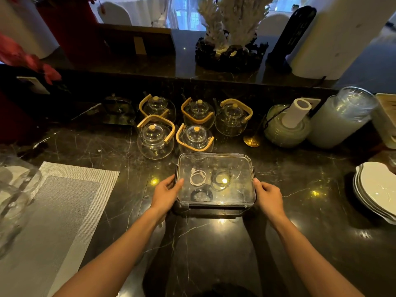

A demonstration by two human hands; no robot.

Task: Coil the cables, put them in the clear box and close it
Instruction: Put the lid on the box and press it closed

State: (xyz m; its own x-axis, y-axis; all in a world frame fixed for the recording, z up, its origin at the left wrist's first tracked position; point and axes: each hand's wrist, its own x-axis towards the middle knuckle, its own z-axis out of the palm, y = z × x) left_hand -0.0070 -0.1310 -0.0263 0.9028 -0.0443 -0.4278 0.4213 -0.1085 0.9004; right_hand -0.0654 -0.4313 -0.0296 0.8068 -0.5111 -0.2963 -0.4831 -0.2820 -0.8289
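The clear box (240, 166) stands on the dark marble counter in front of me, with its transparent lid on top. Through the lid I see a coiled white cable (197, 178), a coiled dark cable (220, 181) and a black coil (202, 195) lying on the bottom. My left hand (165, 195) grips the box's left side, thumb on the lid's edge. My right hand (267, 197) holds the right side at the dark latch. Whether the side latches are snapped down I cannot tell.
Several glass teapots with wooden handles (155, 138) stand just behind the box. A woven grey placemat (64, 202) lies at the left, stacked white plates (377, 189) at the right, and glass jars (342, 118) and a paper roll (296, 112) at the back right.
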